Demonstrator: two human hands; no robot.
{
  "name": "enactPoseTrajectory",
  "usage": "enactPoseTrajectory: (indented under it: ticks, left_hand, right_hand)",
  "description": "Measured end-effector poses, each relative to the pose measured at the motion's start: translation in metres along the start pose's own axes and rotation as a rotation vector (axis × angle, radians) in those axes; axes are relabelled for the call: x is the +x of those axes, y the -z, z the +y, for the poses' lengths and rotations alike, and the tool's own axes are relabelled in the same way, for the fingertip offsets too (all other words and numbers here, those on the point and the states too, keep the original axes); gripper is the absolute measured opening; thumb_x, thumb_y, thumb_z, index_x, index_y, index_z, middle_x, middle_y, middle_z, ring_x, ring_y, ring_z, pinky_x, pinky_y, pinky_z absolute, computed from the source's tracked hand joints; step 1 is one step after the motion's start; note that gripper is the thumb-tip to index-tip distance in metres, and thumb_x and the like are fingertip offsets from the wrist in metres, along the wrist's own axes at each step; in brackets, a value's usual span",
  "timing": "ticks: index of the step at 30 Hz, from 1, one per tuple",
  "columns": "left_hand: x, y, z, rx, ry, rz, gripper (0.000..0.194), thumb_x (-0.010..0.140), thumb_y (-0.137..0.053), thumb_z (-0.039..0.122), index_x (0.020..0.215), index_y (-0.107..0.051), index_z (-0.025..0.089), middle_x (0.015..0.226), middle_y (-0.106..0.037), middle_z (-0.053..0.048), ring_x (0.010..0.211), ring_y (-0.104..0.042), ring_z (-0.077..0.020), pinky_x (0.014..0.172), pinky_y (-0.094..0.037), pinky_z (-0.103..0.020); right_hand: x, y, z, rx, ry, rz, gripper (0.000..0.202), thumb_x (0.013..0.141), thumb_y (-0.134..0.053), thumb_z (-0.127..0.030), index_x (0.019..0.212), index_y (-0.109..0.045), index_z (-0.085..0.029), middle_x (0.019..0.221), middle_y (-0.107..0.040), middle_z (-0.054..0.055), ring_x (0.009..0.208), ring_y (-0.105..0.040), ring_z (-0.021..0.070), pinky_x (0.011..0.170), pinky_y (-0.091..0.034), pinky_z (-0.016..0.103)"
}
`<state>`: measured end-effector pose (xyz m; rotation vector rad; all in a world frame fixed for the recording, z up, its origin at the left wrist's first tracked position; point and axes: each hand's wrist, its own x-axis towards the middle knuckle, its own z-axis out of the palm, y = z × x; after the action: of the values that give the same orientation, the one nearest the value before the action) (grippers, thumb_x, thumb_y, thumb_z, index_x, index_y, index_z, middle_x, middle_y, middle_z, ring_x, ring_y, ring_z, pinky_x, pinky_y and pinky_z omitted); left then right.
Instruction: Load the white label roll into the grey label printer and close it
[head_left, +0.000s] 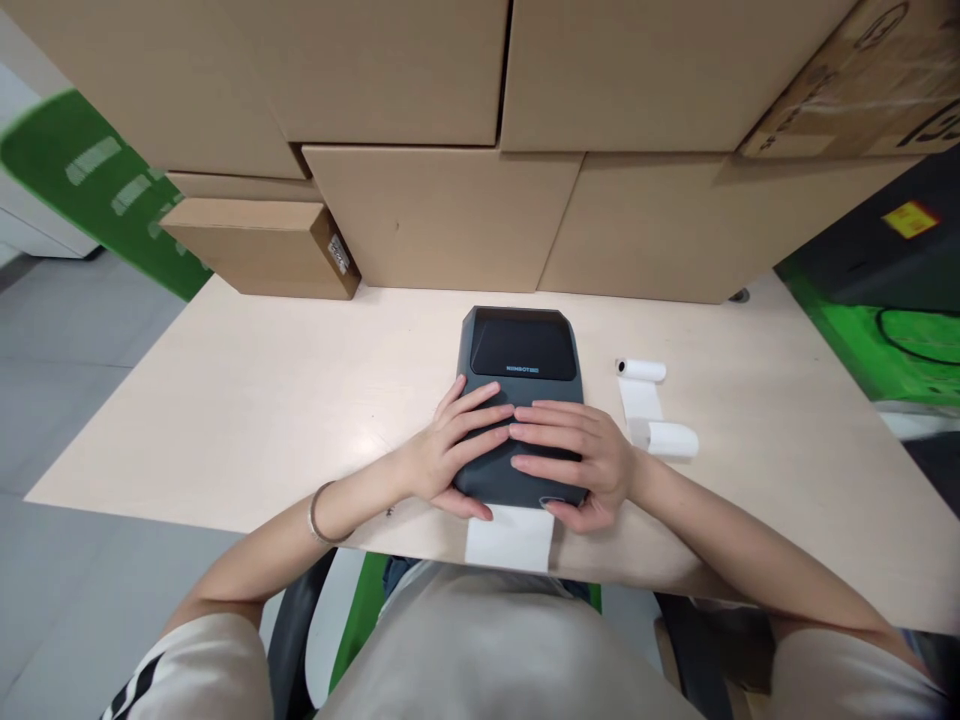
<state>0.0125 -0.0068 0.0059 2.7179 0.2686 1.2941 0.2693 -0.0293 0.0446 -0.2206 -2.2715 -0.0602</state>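
Observation:
A dark grey label printer lies on the pale table, with a strip of white paper coming out of its near side. My left hand rests on the left part of its lid, fingers spread, thumb at the near left corner. On the right part of the lid lies my right hand, fingers stretched out flat and thumb at the near edge. The fingertips of both hands meet near the middle of the lid. Neither hand has its fingers wrapped round anything.
Right of the printer lies a partly unrolled white paper roll. Large cardboard boxes stand stacked along the table's back edge, with a smaller flat box at the back left. The table's front edge runs close to my body.

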Motion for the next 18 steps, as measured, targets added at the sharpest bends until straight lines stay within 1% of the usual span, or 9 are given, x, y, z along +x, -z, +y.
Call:
enactPoseTrajectory:
  ticks: [2,5,7,8,10,12,15,18]
  left_hand:
    - [0.010,0.005,0.001,-0.028,0.036,0.025,0.093,0.090,-0.043,0.082,0.161,-0.030,0.024,0.141,-0.064,-0.015,0.150,-0.045,-0.0343,0.129,-0.027,-0.060]
    - [0.033,0.015,0.000,-0.100,0.092,0.072,0.079,0.094,-0.036,0.079,0.152,-0.045,0.026,0.132,-0.068,-0.012,0.142,-0.055,-0.0332,0.128,-0.030,-0.060]
    - [0.053,0.024,-0.005,-0.155,0.098,0.096,0.072,0.095,-0.034,0.078,0.142,-0.054,0.027,0.128,-0.070,-0.011,0.134,-0.062,-0.0329,0.126,-0.032,-0.061]
    - [0.063,0.028,-0.010,-0.188,0.092,0.116,0.074,0.093,-0.035,0.080,0.137,-0.058,0.026,0.126,-0.071,-0.011,0.129,-0.065,-0.0332,0.125,-0.035,-0.061]
    - [0.083,0.035,-0.021,-0.242,0.042,0.111,0.072,0.089,-0.041,0.082,0.131,-0.062,0.027,0.124,-0.072,-0.010,0.121,-0.069,-0.0326,0.120,-0.043,-0.058]
    - [0.098,0.041,-0.033,-0.274,0.026,0.118,0.069,0.087,-0.048,0.080,0.127,-0.064,0.026,0.121,-0.073,-0.011,0.115,-0.071,-0.0325,0.110,-0.053,-0.054]
    - [0.115,0.046,-0.044,-0.264,0.111,0.155,0.063,0.089,-0.050,0.077,0.120,-0.067,0.024,0.116,-0.075,-0.010,0.109,-0.073,-0.0314,0.098,-0.059,-0.048]
    - [0.127,0.047,-0.047,-0.235,0.271,0.224,0.066,0.090,-0.046,0.080,0.110,-0.072,0.023,0.107,-0.076,-0.007,0.106,-0.075,-0.0314,0.093,-0.060,-0.046]
  right_hand:
    - [0.007,0.007,0.002,0.028,-0.033,-0.001,0.051,0.082,-0.052,-0.034,0.128,-0.063,-0.014,0.133,-0.065,0.015,0.139,-0.056,0.0260,0.112,-0.053,0.042]
    - [0.022,0.021,0.007,0.088,-0.105,-0.002,0.054,0.086,-0.051,-0.035,0.136,-0.059,-0.017,0.137,-0.063,0.014,0.134,-0.060,0.0274,0.108,-0.056,0.044]
    - [0.033,0.033,0.013,0.129,-0.177,0.032,0.054,0.088,-0.053,-0.037,0.139,-0.058,-0.020,0.140,-0.062,0.013,0.129,-0.064,0.0284,0.105,-0.057,0.045]
    - [0.039,0.038,0.017,0.146,-0.217,0.058,0.053,0.090,-0.054,-0.038,0.139,-0.058,-0.022,0.140,-0.063,0.012,0.126,-0.065,0.0287,0.104,-0.058,0.046]
    - [0.050,0.049,0.026,0.178,-0.288,0.093,0.046,0.093,-0.056,-0.042,0.135,-0.062,-0.025,0.136,-0.067,0.009,0.121,-0.068,0.0282,0.103,-0.058,0.046]
    - [0.061,0.056,0.036,0.195,-0.345,0.099,0.039,0.095,-0.055,-0.048,0.125,-0.069,-0.027,0.128,-0.072,0.007,0.117,-0.069,0.0280,0.102,-0.057,0.048]
    - [0.073,0.062,0.052,0.218,-0.417,0.130,0.039,0.096,-0.054,-0.056,0.110,-0.075,-0.027,0.121,-0.075,0.005,0.114,-0.070,0.0282,0.102,-0.056,0.049]
    - [0.080,0.063,0.067,0.335,-0.463,0.192,0.041,0.094,-0.057,-0.057,0.107,-0.077,-0.023,0.120,-0.075,0.004,0.112,-0.070,0.0283,0.097,-0.058,0.049]
